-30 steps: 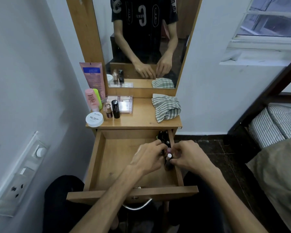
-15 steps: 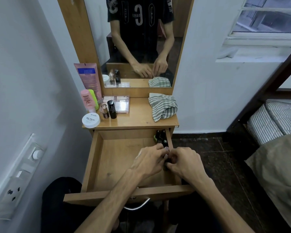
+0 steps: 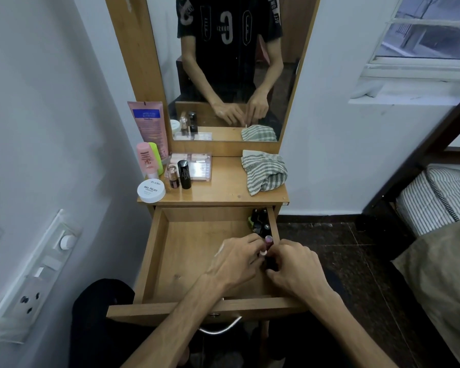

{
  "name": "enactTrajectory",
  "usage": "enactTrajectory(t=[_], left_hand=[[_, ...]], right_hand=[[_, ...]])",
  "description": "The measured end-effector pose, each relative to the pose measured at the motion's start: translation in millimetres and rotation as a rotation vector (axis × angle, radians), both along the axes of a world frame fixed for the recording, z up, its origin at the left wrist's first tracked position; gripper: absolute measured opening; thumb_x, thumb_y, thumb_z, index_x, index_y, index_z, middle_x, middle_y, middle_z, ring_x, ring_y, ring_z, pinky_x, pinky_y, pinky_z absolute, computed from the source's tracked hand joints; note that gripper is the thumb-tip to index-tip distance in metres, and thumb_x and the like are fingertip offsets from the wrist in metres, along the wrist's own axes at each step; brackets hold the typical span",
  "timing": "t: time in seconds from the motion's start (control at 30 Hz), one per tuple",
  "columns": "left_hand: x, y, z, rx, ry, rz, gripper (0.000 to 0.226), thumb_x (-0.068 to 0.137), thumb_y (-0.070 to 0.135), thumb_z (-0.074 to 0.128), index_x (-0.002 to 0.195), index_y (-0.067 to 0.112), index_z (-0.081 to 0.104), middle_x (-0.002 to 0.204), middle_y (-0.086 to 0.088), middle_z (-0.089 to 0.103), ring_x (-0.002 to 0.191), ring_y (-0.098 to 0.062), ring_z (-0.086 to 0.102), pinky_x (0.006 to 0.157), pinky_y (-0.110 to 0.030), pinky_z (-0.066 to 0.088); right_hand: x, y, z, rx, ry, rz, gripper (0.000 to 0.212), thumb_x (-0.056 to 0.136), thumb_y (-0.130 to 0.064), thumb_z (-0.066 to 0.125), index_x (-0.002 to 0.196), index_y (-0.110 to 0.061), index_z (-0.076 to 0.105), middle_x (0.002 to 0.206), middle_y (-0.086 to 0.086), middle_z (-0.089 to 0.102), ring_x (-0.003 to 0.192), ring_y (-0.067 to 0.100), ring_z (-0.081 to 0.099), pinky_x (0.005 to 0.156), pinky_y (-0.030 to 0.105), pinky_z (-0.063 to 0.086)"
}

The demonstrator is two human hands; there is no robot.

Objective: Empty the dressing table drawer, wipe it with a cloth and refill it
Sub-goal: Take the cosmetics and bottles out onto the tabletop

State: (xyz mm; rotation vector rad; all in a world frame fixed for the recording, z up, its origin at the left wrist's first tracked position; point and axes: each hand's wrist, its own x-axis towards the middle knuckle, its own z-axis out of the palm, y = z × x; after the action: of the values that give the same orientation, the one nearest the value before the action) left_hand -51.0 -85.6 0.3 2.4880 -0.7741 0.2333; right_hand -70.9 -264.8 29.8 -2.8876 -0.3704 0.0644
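The wooden drawer (image 3: 154, 261) of the dressing table stands pulled out, its floor mostly bare. Several small dark bottles (image 3: 260, 221) line its right wall. My left hand (image 3: 234, 261) and my right hand (image 3: 295, 264) meet over the right side of the drawer, fingers closed around small nail polish bottles (image 3: 268, 241); one pinkish cap sticks up between the fingertips. A green-striped cloth (image 3: 263, 171) lies crumpled on the tabletop at the right.
On the tabletop's left stand a white nail-polish-remover jar (image 3: 151, 191), a black tube (image 3: 184, 174), a small bottle (image 3: 172, 176), pink and green tubes (image 3: 146, 159) and a clear case (image 3: 199, 166). A mirror (image 3: 231, 67) rises behind. A bed (image 3: 441, 235) is at right, wall sockets (image 3: 29, 282) at left.
Both hands stayed together at the drawer's right side, shifting slightly around the small bottles. A pinkish cap now shows between the fingertips.
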Motion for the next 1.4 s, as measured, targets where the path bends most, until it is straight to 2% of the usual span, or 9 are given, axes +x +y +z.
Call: enactTrajectory(t=[0.23, 0.43, 0.57, 0.63, 0.77, 0.9, 1.03, 1.2, 1.4], left_hand=[[-2, 0, 2, -0.049, -0.002, 0.005, 0.016, 0.092, 0.028, 0.059, 0.097, 0.018, 0.07, 0.096, 0.007, 0.068, 0.077, -0.012, 0.064, 0.065, -0.035, 0.055], [-6, 40, 22, -0.112, -0.037, 0.062, 0.019, 0.084, 0.025, 0.068, 0.101, 0.02, 0.075, 0.099, 0.013, 0.068, 0.08, -0.003, 0.062, 0.067, -0.022, 0.054], [9, 81, 53, -0.118, -0.107, 0.149, 0.018, 0.081, 0.023, 0.069, 0.096, 0.02, 0.077, 0.096, 0.014, 0.069, 0.08, -0.004, 0.064, 0.068, -0.027, 0.056], [22, 98, 74, -0.096, -0.142, 0.184, 0.015, 0.08, 0.022, 0.07, 0.093, 0.02, 0.078, 0.093, 0.014, 0.07, 0.079, -0.006, 0.064, 0.068, -0.03, 0.056], [54, 120, 117, -0.038, -0.205, 0.2, 0.015, 0.081, 0.021, 0.076, 0.095, 0.016, 0.08, 0.092, 0.005, 0.075, 0.079, -0.01, 0.064, 0.073, -0.033, 0.056], [88, 133, 141, 0.086, -0.243, 0.246, 0.021, 0.081, 0.026, 0.08, 0.1, 0.019, 0.081, 0.098, 0.003, 0.077, 0.094, -0.015, 0.063, 0.093, -0.041, 0.043], [107, 138, 145, 0.133, -0.217, 0.314, 0.019, 0.08, 0.025, 0.081, 0.099, 0.022, 0.081, 0.098, 0.006, 0.075, 0.099, -0.011, 0.048, 0.094, -0.032, 0.025], [117, 141, 138, 0.2, -0.173, 0.333, 0.017, 0.081, 0.026, 0.08, 0.097, 0.023, 0.08, 0.097, 0.003, 0.072, 0.1, -0.01, 0.041, 0.089, -0.028, 0.019], [126, 140, 135, 0.256, -0.181, 0.319, 0.015, 0.078, 0.027, 0.078, 0.093, 0.023, 0.08, 0.092, 0.005, 0.072, 0.101, -0.013, 0.051, 0.096, -0.036, 0.028]], right_hand=[[2, -1, -1, 0.03, 0.033, -0.022, 0.018, 0.085, -0.042, 0.074, 0.099, -0.03, 0.073, 0.101, -0.015, 0.063, 0.09, 0.008, 0.064, 0.076, 0.022, 0.051], [6, 12, 20, 0.183, 0.043, -0.036, 0.016, 0.069, -0.042, 0.078, 0.077, -0.033, 0.068, 0.077, -0.017, 0.064, 0.072, 0.001, 0.06, 0.058, 0.014, 0.04], [28, 39, 50, 0.394, 0.043, 0.01, 0.015, 0.07, -0.037, 0.082, 0.082, -0.033, 0.072, 0.076, -0.017, 0.069, 0.071, -0.002, 0.065, 0.065, 0.022, 0.058], [46, 54, 64, 0.49, 0.0, 0.026, 0.017, 0.07, -0.034, 0.082, 0.084, -0.03, 0.074, 0.078, -0.015, 0.071, 0.07, 0.0, 0.066, 0.066, 0.028, 0.06], [85, 86, 88, 0.572, -0.133, 0.039, 0.02, 0.072, -0.032, 0.085, 0.09, -0.027, 0.078, 0.082, -0.017, 0.072, 0.068, -0.001, 0.066, 0.065, 0.021, 0.056], [118, 114, 95, 0.571, -0.199, 0.06, 0.02, 0.072, -0.033, 0.084, 0.091, -0.025, 0.081, 0.081, -0.015, 0.075, 0.069, 0.0, 0.066, 0.069, 0.028, 0.06], [139, 130, 90, 0.552, -0.141, 0.051, 0.022, 0.072, -0.028, 0.083, 0.093, -0.023, 0.081, 0.082, -0.012, 0.076, 0.07, 0.003, 0.07, 0.073, 0.034, 0.062], [150, 142, 80, 0.507, -0.104, 0.04, 0.022, 0.069, -0.029, 0.079, 0.091, -0.027, 0.08, 0.081, -0.012, 0.076, 0.075, 0.009, 0.072, 0.073, 0.039, 0.063], [156, 148, 75, 0.517, -0.105, 0.024, 0.022, 0.065, -0.035, 0.073, 0.087, -0.033, 0.077, 0.077, -0.015, 0.074, 0.075, 0.009, 0.072, 0.071, 0.041, 0.063]])
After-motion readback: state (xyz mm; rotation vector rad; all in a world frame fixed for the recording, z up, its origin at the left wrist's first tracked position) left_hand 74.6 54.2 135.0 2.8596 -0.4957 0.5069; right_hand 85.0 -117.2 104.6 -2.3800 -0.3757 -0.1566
